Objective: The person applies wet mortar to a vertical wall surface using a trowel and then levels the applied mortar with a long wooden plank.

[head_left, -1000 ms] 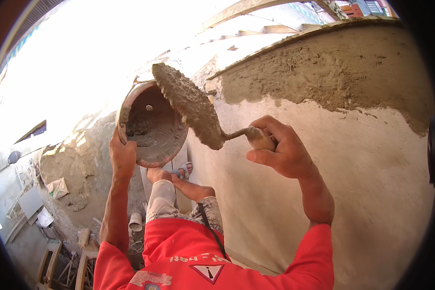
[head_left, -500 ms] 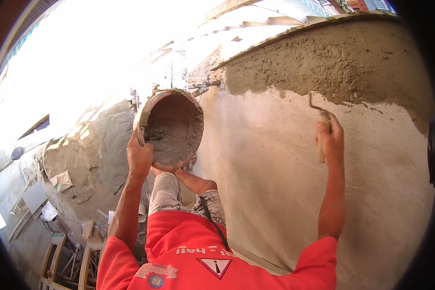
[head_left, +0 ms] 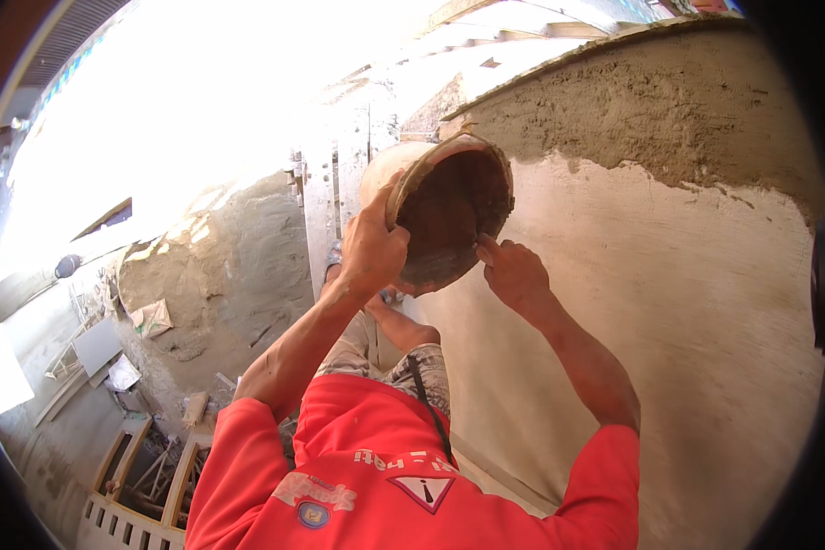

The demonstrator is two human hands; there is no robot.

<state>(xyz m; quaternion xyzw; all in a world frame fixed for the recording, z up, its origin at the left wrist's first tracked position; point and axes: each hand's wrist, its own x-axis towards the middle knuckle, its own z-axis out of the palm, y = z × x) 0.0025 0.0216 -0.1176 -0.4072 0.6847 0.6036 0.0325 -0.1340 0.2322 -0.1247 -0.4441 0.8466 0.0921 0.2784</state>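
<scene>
A round mortar bucket (head_left: 440, 197) is tipped on its side, its dark, mortar-coated opening turned toward me. My left hand (head_left: 376, 238) is closed on the left side of its rim, thumb bent over the edge. At the right of the opening, my right hand (head_left: 515, 275) is closed around the trowel handle; the trowel's blade is inside the bucket and hard to make out in shadow. Behind the bucket and along my right runs a wall (head_left: 632, 302), pale below, with a band of darker mortar (head_left: 651, 101) across its upper part.
My legs and feet (head_left: 399, 325) are below the bucket, beside narrow upright boards (head_left: 321, 202). Rough plastered surface (head_left: 220, 302) lies at left, with scattered boards and wooden frames (head_left: 133, 458) lower down. Timber beams (head_left: 532, 32) cross the glaring top.
The bucket has moved right and tilted further. My right hand has swung the trowel from above, beside the wall, down and left into the bucket; the mortar-laden blade is no longer raised.
</scene>
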